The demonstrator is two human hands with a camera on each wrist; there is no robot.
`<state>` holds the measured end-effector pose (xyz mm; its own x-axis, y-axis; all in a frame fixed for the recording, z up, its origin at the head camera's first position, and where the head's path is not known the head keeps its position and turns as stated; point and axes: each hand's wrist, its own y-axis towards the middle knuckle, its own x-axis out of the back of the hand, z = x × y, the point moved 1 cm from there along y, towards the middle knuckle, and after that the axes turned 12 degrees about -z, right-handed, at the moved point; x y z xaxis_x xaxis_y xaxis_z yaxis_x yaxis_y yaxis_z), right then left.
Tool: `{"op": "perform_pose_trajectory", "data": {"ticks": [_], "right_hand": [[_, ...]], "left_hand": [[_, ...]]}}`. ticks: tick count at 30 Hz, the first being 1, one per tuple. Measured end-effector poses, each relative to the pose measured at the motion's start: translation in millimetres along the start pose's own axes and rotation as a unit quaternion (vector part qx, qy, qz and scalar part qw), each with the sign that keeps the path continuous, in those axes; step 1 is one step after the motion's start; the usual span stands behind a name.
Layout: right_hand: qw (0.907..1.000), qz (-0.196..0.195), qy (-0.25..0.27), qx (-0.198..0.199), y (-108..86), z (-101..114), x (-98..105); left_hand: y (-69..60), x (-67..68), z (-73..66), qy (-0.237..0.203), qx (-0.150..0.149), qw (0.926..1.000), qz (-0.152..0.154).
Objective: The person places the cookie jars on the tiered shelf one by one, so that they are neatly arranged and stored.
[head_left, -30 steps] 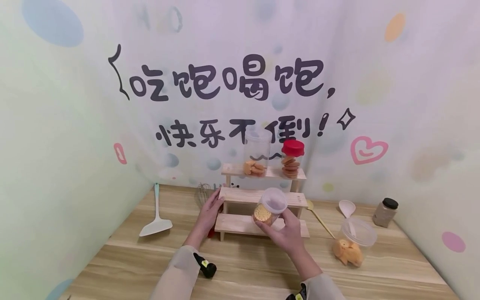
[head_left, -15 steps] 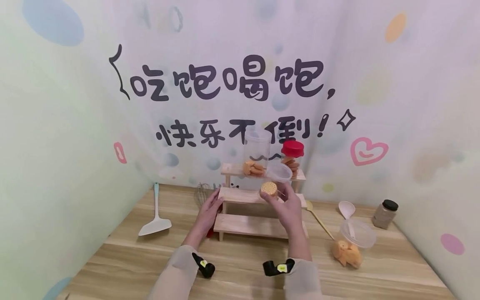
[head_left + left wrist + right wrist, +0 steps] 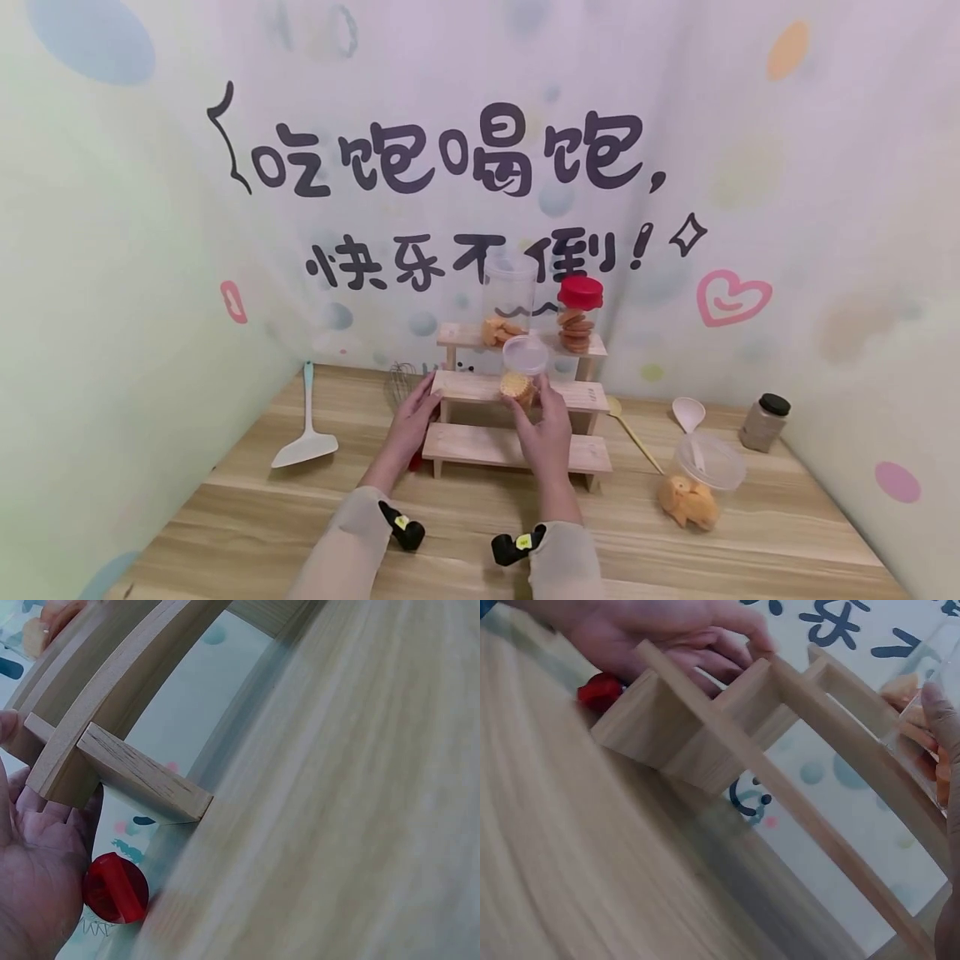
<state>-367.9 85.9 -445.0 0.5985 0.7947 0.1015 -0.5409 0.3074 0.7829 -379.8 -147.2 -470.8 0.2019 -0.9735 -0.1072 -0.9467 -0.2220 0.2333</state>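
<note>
In the head view my right hand (image 3: 546, 432) grips a small clear jar (image 3: 523, 357) with a translucent lid and round biscuits inside. The jar is tilted, in front of the middle step of a three-tier wooden shelf (image 3: 480, 446); I cannot tell whether it touches the step. My left hand (image 3: 411, 423) holds the shelf's left end at the middle step. The left wrist view has this hand (image 3: 41, 859) with its fingers behind the wood, beside a red handle end (image 3: 116, 889). On the top step stand a tall clear jar (image 3: 508, 292) and a red-lidded jar (image 3: 581, 315), both holding biscuits.
A white spatula (image 3: 306, 448) lies left, and a whisk (image 3: 402, 382) lies behind the left hand. Rightward are a yellow-handled utensil (image 3: 636, 435), a pale spoon (image 3: 688, 412), a clear tub of biscuits (image 3: 690, 500) and a black-lidded jar (image 3: 763, 427). A printed curtain (image 3: 420, 67) hangs behind.
My right hand has carried the small jar up from before the bottom step, then slightly left, to the middle step. The left hand stays at the shelf's end.
</note>
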Motion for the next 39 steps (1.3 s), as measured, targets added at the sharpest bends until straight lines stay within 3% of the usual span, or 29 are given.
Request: {"op": "perform_pose_trajectory", "data": {"ticks": [3,12,24,39], "right_hand": [[0.9997,0.000,-0.008,0.023,-1.3,-0.4,-1.4],[0.9987,0.028,-0.030,0.032,-0.4,3.0,-3.0],[0.9944,0.007,-0.033,0.101,-0.5,2.6,-6.7],[0.9961,-0.007,-0.011,0.087,-2.0,1.8,-9.5]], "left_hand": [[-0.4,-0.1,0.0,0.002,0.000,1.0000,0.003],[0.0,-2.3,0.0,-0.001,0.004,1.0000,0.008],[0.7,-2.3,-1.0,0.001,0.007,1.0000,-0.001],[1.5,-0.4,1.6,0.008,0.013,0.9999,-0.006]]}}
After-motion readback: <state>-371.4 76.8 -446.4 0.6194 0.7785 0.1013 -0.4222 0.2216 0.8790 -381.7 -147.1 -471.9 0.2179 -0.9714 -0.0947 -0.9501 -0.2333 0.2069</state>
